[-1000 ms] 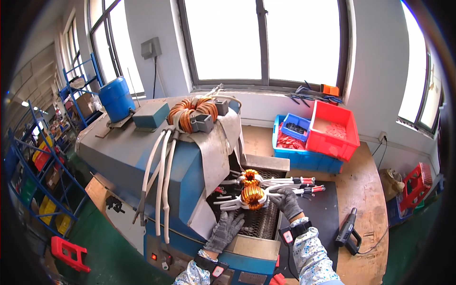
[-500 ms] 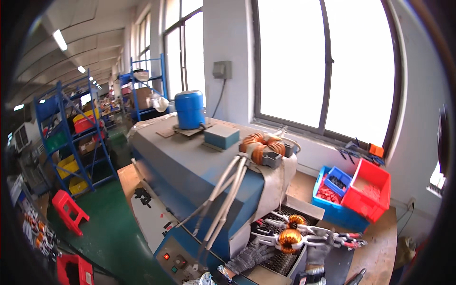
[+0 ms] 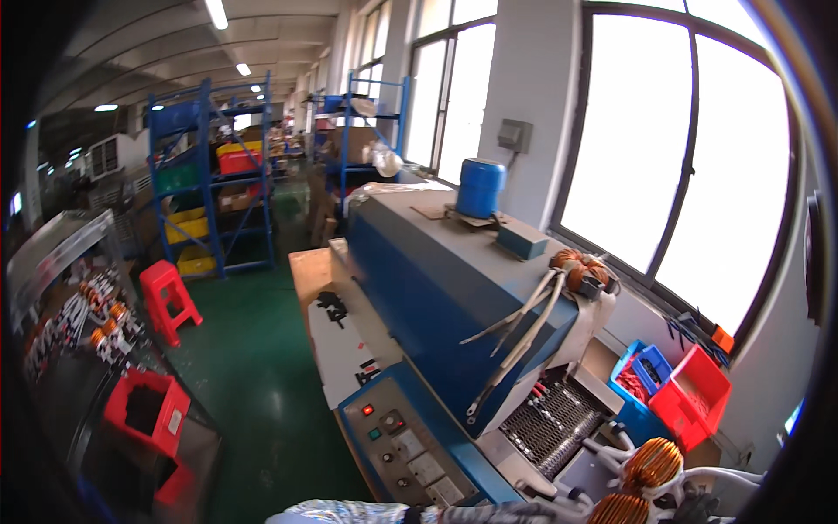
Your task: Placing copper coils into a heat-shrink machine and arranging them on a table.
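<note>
My left forearm lay nearly level along the lower edge, entering in a patterned sleeve (image 3: 336,513) with 1 dark strap (image 3: 417,515) at the wrist. My left hand (image 3: 489,513), in a grey glove, pointed right; its fingers were cut off by the lower edge, so I could not tell their opening or whether they held anything. My right hand (image 3: 697,506), a dark glove partly hidden, was just beside the coils at lower right; I could not tell how far its fingers were closed, nor their hold.

2 coils were noted: an upper coil (image 3: 653,463) and a lower coil (image 3: 618,510), ring-wound in glossy copper-orange wire with thick white leads. Both were at lower right, on the near side of the mesh conveyor (image 3: 559,428) of the blue machine (image 3: 428,288).

The coils were staggered, the lower nearer me and further left. Their leads set the long axis, roughly left to right: some ends pointed left toward the conveyor, others ran right.
</note>
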Available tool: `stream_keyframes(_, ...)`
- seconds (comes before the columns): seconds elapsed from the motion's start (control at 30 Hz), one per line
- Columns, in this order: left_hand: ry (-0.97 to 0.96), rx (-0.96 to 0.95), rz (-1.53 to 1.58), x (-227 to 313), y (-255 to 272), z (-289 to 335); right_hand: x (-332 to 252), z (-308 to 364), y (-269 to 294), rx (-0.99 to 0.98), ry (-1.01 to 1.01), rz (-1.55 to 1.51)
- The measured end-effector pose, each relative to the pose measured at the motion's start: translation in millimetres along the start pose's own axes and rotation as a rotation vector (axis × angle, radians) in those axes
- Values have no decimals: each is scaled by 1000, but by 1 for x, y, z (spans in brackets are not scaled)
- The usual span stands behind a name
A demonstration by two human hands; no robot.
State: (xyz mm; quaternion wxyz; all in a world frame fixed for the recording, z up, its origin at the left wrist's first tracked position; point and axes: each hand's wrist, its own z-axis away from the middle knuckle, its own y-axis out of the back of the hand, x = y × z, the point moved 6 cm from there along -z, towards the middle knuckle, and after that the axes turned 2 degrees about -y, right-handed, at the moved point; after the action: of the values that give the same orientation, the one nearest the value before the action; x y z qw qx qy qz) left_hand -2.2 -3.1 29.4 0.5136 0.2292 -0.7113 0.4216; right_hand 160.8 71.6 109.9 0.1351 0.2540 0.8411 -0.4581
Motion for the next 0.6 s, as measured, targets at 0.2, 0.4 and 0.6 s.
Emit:
stream_keyframes(0.2,-105,265,-13,33,-34,130,-3,29,-41,-365,-93,-305)
stream_keyframes(0.4,-329,651,-29,50,-49,263,106,87,-77,-365,-720,-332)
stream_keyframes(0.6,-518,1172,-564,18,-57,434,176,213,-224,-670,-979,-236)
